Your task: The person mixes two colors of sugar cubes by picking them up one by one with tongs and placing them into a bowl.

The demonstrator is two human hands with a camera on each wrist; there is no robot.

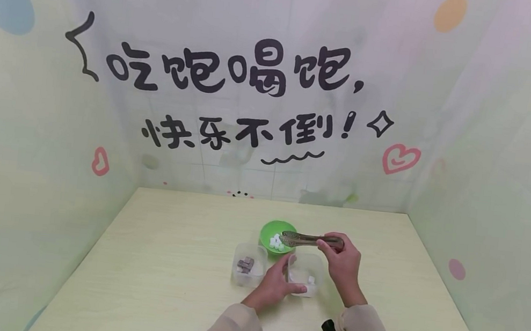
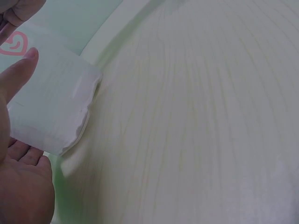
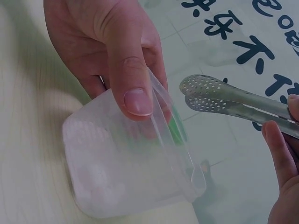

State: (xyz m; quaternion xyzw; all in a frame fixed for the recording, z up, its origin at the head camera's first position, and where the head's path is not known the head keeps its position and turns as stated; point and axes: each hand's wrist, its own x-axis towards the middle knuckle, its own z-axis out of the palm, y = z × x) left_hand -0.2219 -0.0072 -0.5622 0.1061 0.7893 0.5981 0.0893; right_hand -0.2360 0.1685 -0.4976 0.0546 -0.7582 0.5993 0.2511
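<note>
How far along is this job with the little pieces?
Apparently done: brownish cubes sit in the left box, and a white piece lies in the right box.
In hand: the left hand holds the right box; the right hand holds tongs over the green bowl.
Probably left: the white pieces in that bowl.

On the back wall (image 1: 280,21) facing me, above the far edge of my table (image 1: 163,262), I read in black "吃饱喝饱," (image 1: 271,69) and, beneath it, "快乐不倒!" (image 1: 252,131). In my right wrist view, part of this lettering shows, tilted and cut off.
</note>
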